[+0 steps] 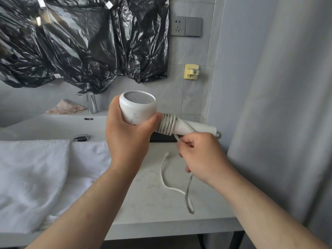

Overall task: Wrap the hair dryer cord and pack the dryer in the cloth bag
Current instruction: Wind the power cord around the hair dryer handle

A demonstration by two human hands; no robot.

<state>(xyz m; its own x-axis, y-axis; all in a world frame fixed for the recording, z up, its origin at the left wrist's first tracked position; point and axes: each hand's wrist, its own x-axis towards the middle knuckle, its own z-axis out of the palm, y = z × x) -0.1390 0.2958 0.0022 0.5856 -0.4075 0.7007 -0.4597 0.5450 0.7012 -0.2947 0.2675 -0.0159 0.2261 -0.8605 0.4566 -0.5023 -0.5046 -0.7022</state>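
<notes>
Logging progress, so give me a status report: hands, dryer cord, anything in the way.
Left hand grips hair dryer head. Right hand pinches cord, several turns wound, rest loose. No cloth bag in view.

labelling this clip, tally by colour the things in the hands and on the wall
white: 2, dryer and cord
black: 1, plastic sheeting
yellow: 1, hook
grey: 2, socket and switch
total: 6
</notes>
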